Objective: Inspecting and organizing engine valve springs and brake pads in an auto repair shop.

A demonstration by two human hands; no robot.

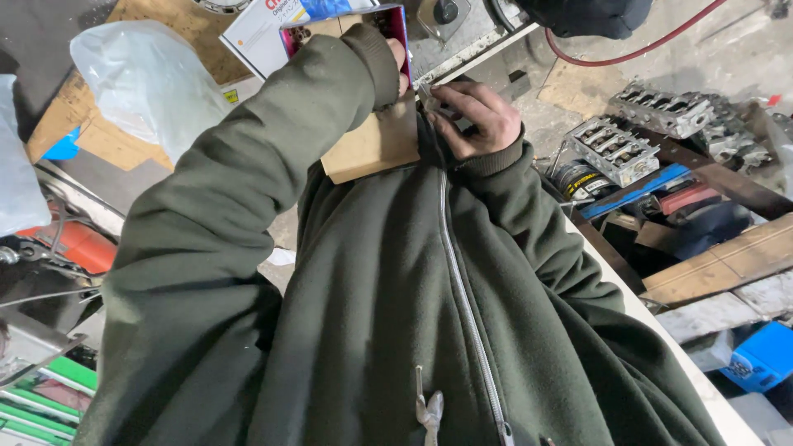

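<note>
1. The head camera looks down the front of a dark green fleece zip jacket (396, 314) worn by the person, over a cluttered workshop.
2. The right hand (475, 116) is curled, its fingers bent inward and pressed together around a small grey metal piece (429, 101) pinched at the fingertips. What the piece is cannot be told.
3. The left hand (400, 62) is almost wholly hidden by its green cuff. Only a little skin shows at the sleeve's end, so how far it is open cannot be told.
4. That hand lies against a flat brown cardboard box with a purple printed edge (376, 140), which stands upright between the two hands, touching the jacket's chest.
5. The right hand's fingertips sit just beside the box's right edge.
6. Behind the left sleeve lies a crumpled clear plastic bag (149, 78) on brown cardboard sheets.
7. To the right, grey metal engine parts (615, 147) rest among blue and red items, well apart from the hands.
</note>
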